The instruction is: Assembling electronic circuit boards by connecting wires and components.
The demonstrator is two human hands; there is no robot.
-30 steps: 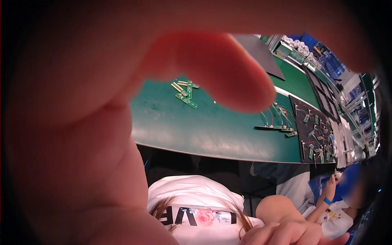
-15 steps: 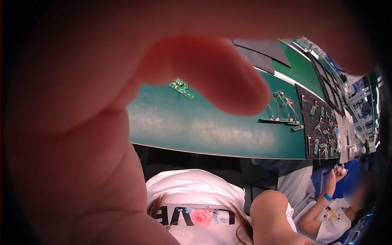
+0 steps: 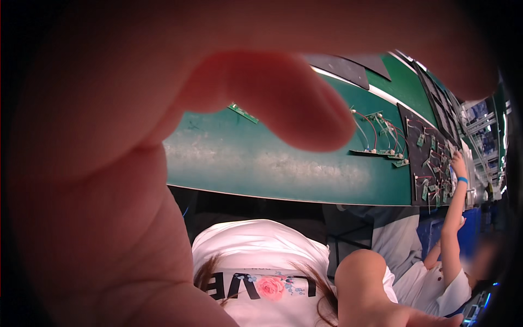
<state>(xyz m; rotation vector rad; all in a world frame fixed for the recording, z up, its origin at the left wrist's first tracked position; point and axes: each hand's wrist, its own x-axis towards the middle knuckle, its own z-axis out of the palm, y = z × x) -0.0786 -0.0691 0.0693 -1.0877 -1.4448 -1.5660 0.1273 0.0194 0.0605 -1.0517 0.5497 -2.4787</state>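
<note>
My left hand [image 3: 109, 180] is very close to the lens and fills the left side and top of the view, out of focus. Its thumb points right and stands apart from the fingers across the top, with nothing visible between them. At the lower right my right arm is bent, and part of my right hand [image 3: 408, 315] shows at the bottom edge with a digit stretched out; its other fingers are cut off. Beyond my left thumb, a narrow green circuit board [image 3: 243, 113] lies on the green worktable [image 3: 261, 158], partly covered by the thumb.
Several wired circuit boards [image 3: 381, 151] stand further right on the table. Next to them a black mat [image 3: 417, 158] carries more small wired boards. Grey panels [image 3: 343, 71] lie at the far side. A co-worker's arm [image 3: 451, 218] with a blue wristband reaches over the mat's right end.
The co-worker's arm has stretched out to the mat. The table has shifted slightly upward in view, and my thumb covers more of the narrow board. More of my right hand shows.
</note>
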